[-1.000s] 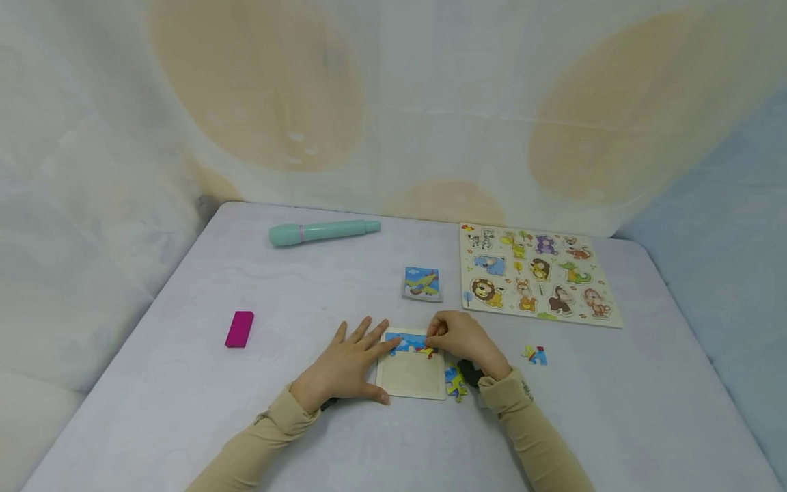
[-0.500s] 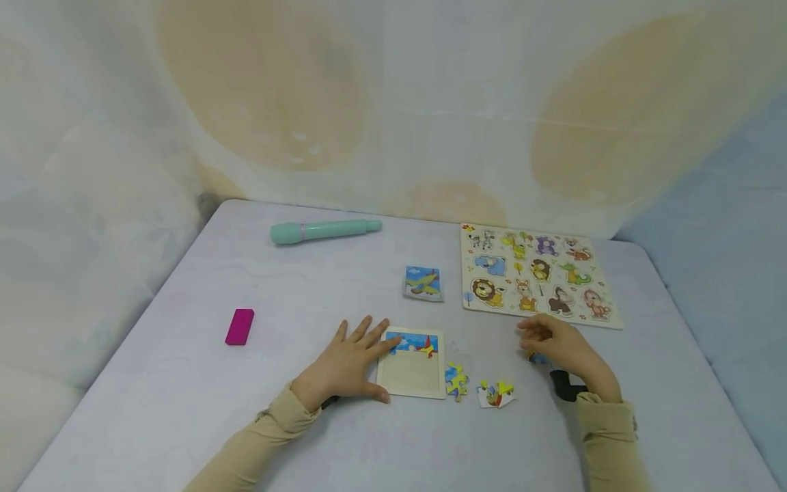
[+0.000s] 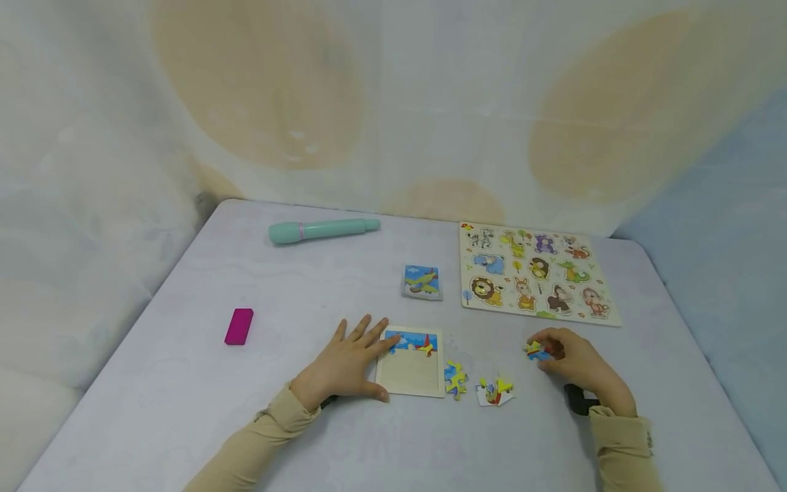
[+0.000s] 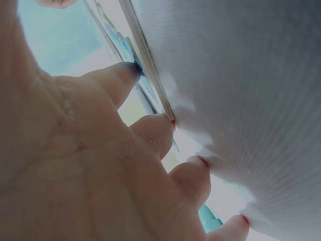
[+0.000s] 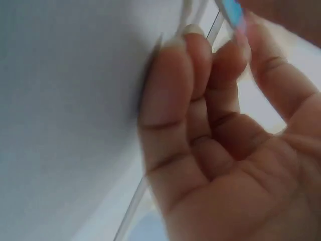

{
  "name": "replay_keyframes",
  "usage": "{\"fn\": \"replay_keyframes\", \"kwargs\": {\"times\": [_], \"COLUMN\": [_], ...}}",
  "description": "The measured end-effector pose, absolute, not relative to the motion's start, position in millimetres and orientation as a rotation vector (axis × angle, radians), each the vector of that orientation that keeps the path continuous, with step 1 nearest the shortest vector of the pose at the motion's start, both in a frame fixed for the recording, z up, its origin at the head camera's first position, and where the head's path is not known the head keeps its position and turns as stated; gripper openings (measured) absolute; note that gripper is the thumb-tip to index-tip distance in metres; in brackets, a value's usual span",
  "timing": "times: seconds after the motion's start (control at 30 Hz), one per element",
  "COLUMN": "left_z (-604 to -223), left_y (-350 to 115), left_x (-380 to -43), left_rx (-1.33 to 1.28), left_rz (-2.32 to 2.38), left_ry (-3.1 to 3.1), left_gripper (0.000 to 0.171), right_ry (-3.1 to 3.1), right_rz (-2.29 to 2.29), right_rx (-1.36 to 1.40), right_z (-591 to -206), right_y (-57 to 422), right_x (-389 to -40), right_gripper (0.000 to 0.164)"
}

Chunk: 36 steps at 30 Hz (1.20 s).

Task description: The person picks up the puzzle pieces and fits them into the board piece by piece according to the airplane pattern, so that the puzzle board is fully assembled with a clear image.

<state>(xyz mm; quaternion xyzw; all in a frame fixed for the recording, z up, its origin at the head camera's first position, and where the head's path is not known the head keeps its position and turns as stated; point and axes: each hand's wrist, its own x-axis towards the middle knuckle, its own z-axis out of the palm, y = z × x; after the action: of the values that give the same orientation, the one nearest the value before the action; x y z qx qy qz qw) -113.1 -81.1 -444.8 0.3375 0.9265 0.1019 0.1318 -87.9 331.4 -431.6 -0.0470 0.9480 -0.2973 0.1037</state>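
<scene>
My left hand [image 3: 341, 367] lies spread at the left edge of a small wooden puzzle tray [image 3: 410, 380]. Its index finger touches the strip of blue jigsaw pieces [image 3: 410, 340] fitted along the tray's top. In the left wrist view, the fingers [image 4: 153, 133] reach along the tray's side edge. Farther right, my right hand [image 3: 581, 365] pinches a blue and yellow jigsaw piece [image 3: 536, 351] between thumb and fingers. The right wrist view shows only the piece's blue edge [image 5: 231, 12]; the other fingers are curled beneath.
Loose jigsaw pieces lie right of the tray: a yellow-blue group [image 3: 456, 380] and a white-yellow group [image 3: 494, 392]. Behind are an airplane picture card [image 3: 422, 282] and an animal puzzle board [image 3: 540, 273]. A mint-green microphone-shaped object [image 3: 324, 231] and a magenta block [image 3: 239, 326] lie left.
My right hand has left the tray's upper right corner and moved right to the far loose pieces, where it now pinches a jigsaw piece. The left hand stays in place.
</scene>
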Motion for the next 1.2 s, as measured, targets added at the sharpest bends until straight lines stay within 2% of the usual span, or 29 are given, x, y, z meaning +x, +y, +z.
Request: {"fn": "replay_keyframes", "kwargs": {"times": [0.13,0.27,0.5,0.7,0.87,1.2], "left_z": [-444,-443,-444,-444,-444,-443], "left_y": [-81,-80,-80,-79,-79,-80], "left_x": [-114,-114,-113,-113,-114,-114], "left_rx": [0.988,0.995,0.984,0.982,0.982,0.965], "left_rz": [0.295,0.292,0.288,0.301,0.284,0.277], "left_ry": [2.688,2.687,2.681,2.678,2.684,2.679], "left_gripper": [0.100,0.100,0.100,0.100,0.100,0.100], "right_ry": [2.803,2.693,2.421,2.339,2.455,2.578], "right_rz": [-0.868,-0.982,-1.197,-1.186,-1.094,-0.979], "right_rx": [-0.092,-0.102,-0.310,-0.413,-0.391,-0.354], "right_z": [-430,-426,-426,-431,-433,-433], "right_y": [321,299,237,201,186,175], "right_x": [-93,-102,-117,-119,-118,-119], "right_gripper": [0.017,0.021,0.016,0.016,0.006,0.015]}}
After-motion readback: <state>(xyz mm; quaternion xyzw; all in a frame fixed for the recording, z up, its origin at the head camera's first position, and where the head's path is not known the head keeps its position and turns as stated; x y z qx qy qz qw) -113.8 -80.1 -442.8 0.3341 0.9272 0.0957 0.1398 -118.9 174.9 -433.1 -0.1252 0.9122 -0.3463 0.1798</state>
